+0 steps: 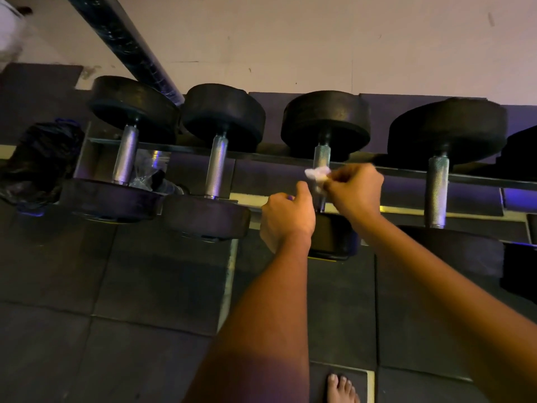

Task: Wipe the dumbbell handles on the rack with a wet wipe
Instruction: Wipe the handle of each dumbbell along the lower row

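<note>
Gym rack, mid-wipe: my right hand (356, 189) pinches a crumpled white wet wipe (316, 173) between thumb and fingertips, against the knurled steel handle (322, 155) of the third black rubber-headed dumbbell (325, 123). My left hand (286, 218) is curled just beside it; whether it grips anything, I cannot tell. The handle's long axis runs away from me toward the wall, across the dark metal rack rails (406, 172). Best, I judge, to wrap the wipe round the bar and stroke along that axis, twisting.
</note>
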